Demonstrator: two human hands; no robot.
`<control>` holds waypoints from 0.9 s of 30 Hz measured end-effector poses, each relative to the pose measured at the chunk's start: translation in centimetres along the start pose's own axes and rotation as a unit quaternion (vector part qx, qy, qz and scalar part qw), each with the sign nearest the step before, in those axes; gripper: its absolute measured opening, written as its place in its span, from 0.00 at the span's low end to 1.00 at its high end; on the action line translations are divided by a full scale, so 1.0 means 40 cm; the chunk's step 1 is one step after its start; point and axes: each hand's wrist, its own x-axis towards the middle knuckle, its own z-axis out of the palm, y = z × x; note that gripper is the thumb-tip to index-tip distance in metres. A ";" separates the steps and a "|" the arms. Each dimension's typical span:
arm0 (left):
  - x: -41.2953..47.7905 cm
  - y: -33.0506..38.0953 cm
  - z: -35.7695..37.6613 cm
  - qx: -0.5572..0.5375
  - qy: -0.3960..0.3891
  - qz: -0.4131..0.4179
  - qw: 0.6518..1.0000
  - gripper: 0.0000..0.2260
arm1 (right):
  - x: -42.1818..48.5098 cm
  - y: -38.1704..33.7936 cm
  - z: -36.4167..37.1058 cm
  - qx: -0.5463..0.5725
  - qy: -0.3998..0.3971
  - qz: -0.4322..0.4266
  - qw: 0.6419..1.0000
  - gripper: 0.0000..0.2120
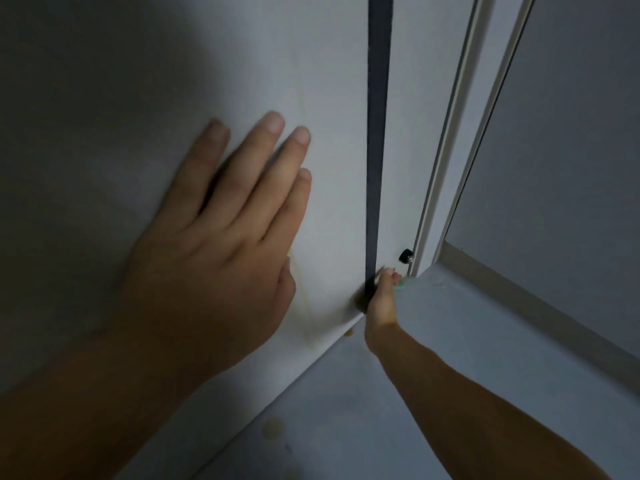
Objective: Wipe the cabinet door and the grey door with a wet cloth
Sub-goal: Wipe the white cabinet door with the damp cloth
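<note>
Left hand (207, 258): fingers straight, flat against pale cabinet door (329, 98), yellowish streaks low down. Dark vertical strip (377, 133). Right hand (381, 303): at strip's foot, curled round green cloth (402, 284), mostly hidden. Black stud (406, 255). Grey door (571, 133), pale-framed. Grey floor (450, 341).

A small black knob (406, 255) sits low, just beside the white frame (459, 133), a beige skirting strip (540, 301) runs along the right edge of the grey floor (467, 348), which bears a few yellowish spots (273, 428).
</note>
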 end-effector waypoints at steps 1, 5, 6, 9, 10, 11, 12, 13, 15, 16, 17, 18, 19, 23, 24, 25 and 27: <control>0.002 0.002 -0.003 -0.004 0.000 -0.001 1.000 0.31 | -0.046 -0.007 0.013 -0.036 -0.016 -0.042 0.998 0.41; -0.005 -0.004 -0.043 -0.028 0.020 -0.021 0.999 0.31 | -0.255 -0.101 0.084 -0.126 -0.125 -0.302 0.937 0.39; -0.014 -0.009 -0.061 -0.033 0.030 -0.029 0.999 0.31 | -0.306 -0.160 0.116 -0.142 -0.144 -0.369 0.907 0.37; -0.045 -0.053 -0.124 -0.029 0.067 -0.060 0.995 0.31 | -0.412 -0.375 0.228 -0.205 -0.134 -0.539 0.806 0.33; -0.055 -0.079 -0.142 -0.017 0.070 -0.074 0.995 0.32 | -0.439 -0.446 0.263 -0.217 -0.116 -0.578 0.778 0.32; -0.065 -0.106 -0.157 -0.002 0.069 -0.088 0.994 0.32 | -0.459 -0.503 0.292 -0.223 -0.104 -0.609 0.754 0.31; -0.073 -0.133 -0.172 0.011 0.066 -0.103 0.992 0.33 | -0.469 -0.538 0.310 -0.228 -0.096 -0.630 0.736 0.30; -0.081 -0.156 -0.185 0.018 0.063 -0.117 0.991 0.32 | -0.470 -0.550 0.315 -0.241 -0.091 -0.642 0.722 0.30; -0.097 -0.183 -0.208 0.019 0.060 -0.140 0.988 0.32 | -0.451 -0.537 0.286 -0.295 -0.086 -0.648 0.697 0.30; -0.103 -0.194 -0.218 0.020 0.063 -0.142 0.988 0.31 | -0.435 -0.530 0.266 -0.327 -0.088 -0.654 0.677 0.31; -0.110 -0.201 -0.225 0.024 0.065 -0.142 0.987 0.31 | -0.422 -0.538 0.247 -0.354 -0.094 -0.663 0.653 0.31; -0.117 -0.209 -0.233 0.024 0.066 -0.143 0.987 0.31 | -0.411 -0.567 0.240 -0.367 -0.096 -0.674 0.634 0.31; -0.122 -0.218 -0.242 0.024 0.068 -0.149 0.986 0.31 | -0.412 -0.618 0.248 -0.362 -0.089 -0.684 0.626 0.31; -0.129 -0.265 -0.278 0.049 0.085 -0.200 0.975 0.32 | -0.509 -0.815 0.365 -0.302 -0.054 -0.712 0.631 0.33; -0.131 -0.276 -0.287 0.050 0.088 -0.211 0.972 0.32 | -0.536 -0.817 0.385 -0.307 -0.055 -0.732 0.605 0.33; -0.135 -0.285 -0.295 0.051 0.092 -0.221 0.970 0.33 | -0.553 -0.800 0.391 -0.324 -0.064 -0.757 0.564 0.33; -0.148 -0.297 -0.307 0.053 0.095 -0.233 0.966 0.33 | -0.562 -0.755 0.367 -0.385 -0.097 -0.797 0.456 0.33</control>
